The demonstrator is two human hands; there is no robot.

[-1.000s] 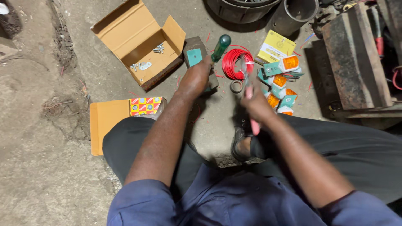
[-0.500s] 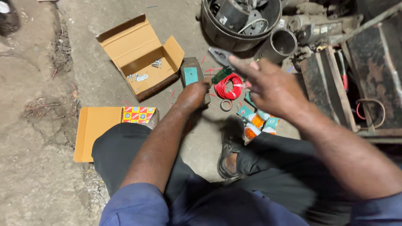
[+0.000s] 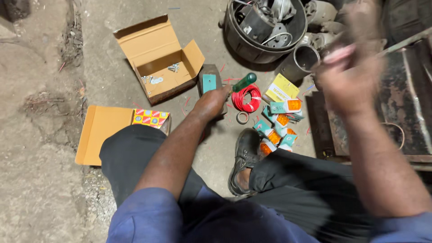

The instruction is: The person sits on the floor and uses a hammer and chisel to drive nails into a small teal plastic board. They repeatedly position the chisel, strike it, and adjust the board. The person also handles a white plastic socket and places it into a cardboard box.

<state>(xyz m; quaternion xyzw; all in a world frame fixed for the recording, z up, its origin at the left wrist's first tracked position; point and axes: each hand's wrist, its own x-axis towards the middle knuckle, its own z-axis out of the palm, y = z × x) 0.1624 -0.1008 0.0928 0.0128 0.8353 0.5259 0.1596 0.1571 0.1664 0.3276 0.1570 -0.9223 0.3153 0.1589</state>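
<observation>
the person sits on the concrete floor [image 3: 54, 189] with legs folded, so everything lies within arm's reach in front of the shoe [image 3: 245, 157]. the left hand [image 3: 211, 102] reaches down and rests curled on a dark block with a teal face [image 3: 209, 83], which sits on the floor just beside the open cardboard box [image 3: 157, 58]; the fingers look closed over its near edge, as if steadying it, though the hand hides how firmly they clamp. a green-handled screwdriver [image 3: 243, 82] lies just beside that hand, touching the red wire coil [image 3: 245, 98], with a small ring [image 3: 242, 118] near it and a cluster of small teal and orange cartons [image 3: 279, 123] next to a yellow packet [image 3: 281, 88]. the right hand [image 3: 353, 76] is raised well above the floor toward the rusty metal frame [image 3: 405, 112], blurred in motion; i cannot tell whether its fingers are apart or together, or whether it holds anything. loose screws lie inside the open box, handy for picking, and a flat orange carton [image 3: 105, 135] sits by the left knee. a black tub of motor parts [image 3: 265, 27] and a metal cylinder [image 3: 301, 60] stand farther off. compared with half a second ago, the right hand has lifted away to the right, uncovering the coil and cartons it was above, while the left hand stays on the block.
</observation>
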